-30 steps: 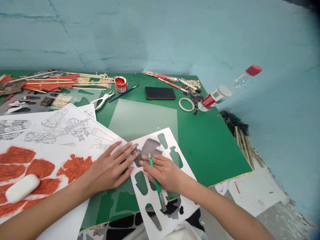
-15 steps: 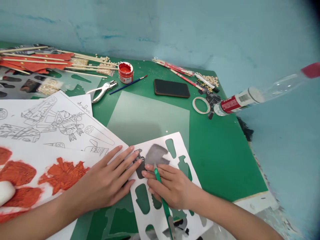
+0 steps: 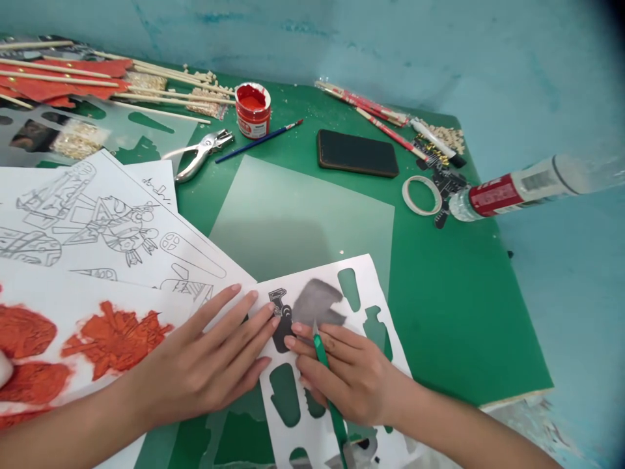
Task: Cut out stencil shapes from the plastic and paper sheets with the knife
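A white sheet with cut-out shapes (image 3: 371, 286) lies on the table in front of me. My left hand (image 3: 215, 358) rests flat at its left edge, fingers spread, fingertips beside a small black patterned shape (image 3: 282, 332). In my right hand (image 3: 354, 374) is a green craft knife (image 3: 336, 417), held between the fingers with its pointed metal tip facing away from me. The right fingertips touch the sheet near the black shape and a grey smudged patch (image 3: 317, 303). Part of the knife's handle is hidden by the fingers.
Beyond the sheet lies a translucent sheet (image 3: 303, 202). Line drawings (image 3: 131, 225) and red-painted paper (image 3: 122, 342) are at left. Behind are a hole punch (image 3: 200, 156), red paint jar (image 3: 252, 114), paintbrush (image 3: 258, 140), phone (image 3: 358, 153), tape roll (image 3: 422, 195) and bottle (image 3: 508, 192).
My view has shifted slightly, so the table items appear moved. More of the black shape shows beside my left fingertips. Both hands keep nearly the same pose, the knife still in the right.
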Demonstrator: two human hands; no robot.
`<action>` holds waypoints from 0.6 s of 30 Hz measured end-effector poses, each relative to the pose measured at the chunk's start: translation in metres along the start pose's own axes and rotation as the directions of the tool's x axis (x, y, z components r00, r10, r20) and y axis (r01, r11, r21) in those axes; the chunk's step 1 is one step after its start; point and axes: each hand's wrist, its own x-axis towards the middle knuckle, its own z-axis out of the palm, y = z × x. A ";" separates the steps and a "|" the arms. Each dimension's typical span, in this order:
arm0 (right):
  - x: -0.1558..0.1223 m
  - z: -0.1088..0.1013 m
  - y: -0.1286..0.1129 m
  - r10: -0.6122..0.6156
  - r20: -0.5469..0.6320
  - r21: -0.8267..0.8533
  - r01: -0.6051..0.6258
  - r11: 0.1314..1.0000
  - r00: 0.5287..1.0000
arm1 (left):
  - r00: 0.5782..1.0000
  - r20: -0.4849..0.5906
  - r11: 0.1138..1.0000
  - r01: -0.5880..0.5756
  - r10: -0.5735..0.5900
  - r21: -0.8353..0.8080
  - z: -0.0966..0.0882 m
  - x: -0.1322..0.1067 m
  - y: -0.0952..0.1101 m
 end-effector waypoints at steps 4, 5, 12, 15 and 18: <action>0.003 0.001 0.000 0.008 -0.041 -0.019 -0.009 1.000 0.999 | 0.999 0.037 0.999 0.022 -0.021 -0.036 0.000 0.001 -0.002; 0.003 0.001 -0.001 0.008 -0.041 -0.027 -0.009 1.000 0.999 | 0.999 0.048 0.999 0.024 -0.022 -0.047 0.000 0.002 -0.003; 0.001 0.002 -0.001 0.002 -0.015 -0.056 -0.003 0.998 1.000 | 0.997 0.071 0.993 -0.035 0.043 -0.111 0.004 0.005 -0.007; 0.002 0.001 -0.001 0.000 -0.018 -0.038 0.000 0.999 1.000 | 0.996 0.074 0.991 -0.031 0.041 -0.131 0.005 0.004 -0.007; 0.004 0.001 -0.002 0.003 -0.044 -0.041 -0.005 0.999 0.999 | 0.997 0.066 0.988 -0.027 0.037 -0.150 0.005 0.003 -0.007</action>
